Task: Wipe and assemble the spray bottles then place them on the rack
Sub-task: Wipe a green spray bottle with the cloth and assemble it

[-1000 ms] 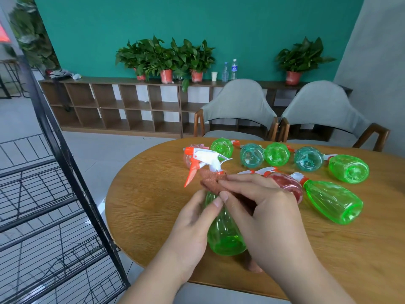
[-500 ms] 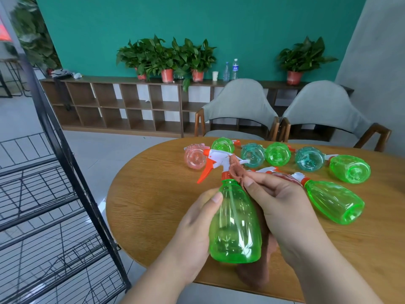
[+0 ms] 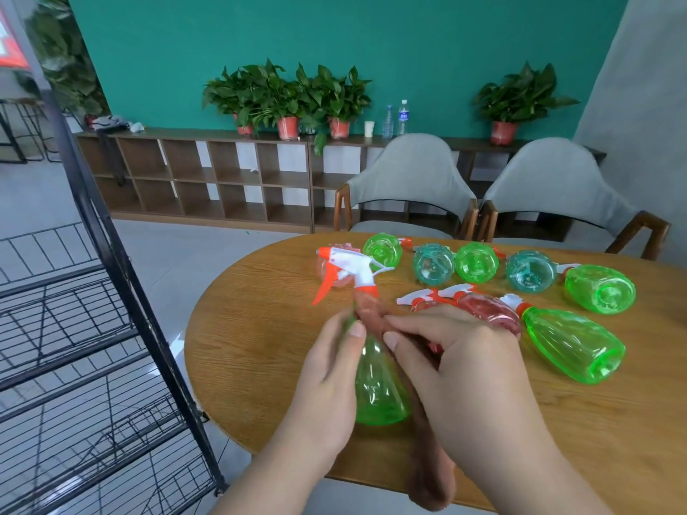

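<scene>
HANDS AT WORK: Closest to the camera, both forearms rise from the bottom edge. The left hand (image 3: 327, 381) grips a green spray bottle (image 3: 379, 384) from its 9 o'clock side, thumb laid along the front and fingers curled behind. The right hand (image 3: 472, 377) reaches in from 3 o'clock and pinches a brown cloth (image 3: 431, 473) against the bottle's shoulder between thumb and forefinger. The cloth wraps the neck, and its loose end hangs toward 6 o'clock past the near rim of the round wooden table (image 3: 260, 328).

The bottle is held over that near edge with its base toward the camera. Its white-and-orange trigger head (image 3: 349, 269) points to 11 o'clock.

Eight more bottles lie on the table between 12 and 3 o'clock of the hands: four green bottles (image 3: 572, 347), two teal bottles (image 3: 433, 263) and two pink bottles (image 3: 487, 310).

A black wire rack (image 3: 111, 328) stands on the floor at 9 o'clock. Two grey chairs (image 3: 409, 180) sit behind the table at 1 o'clock. Four potted plants (image 3: 286, 91) line a low shelf (image 3: 223, 172) at 12.
</scene>
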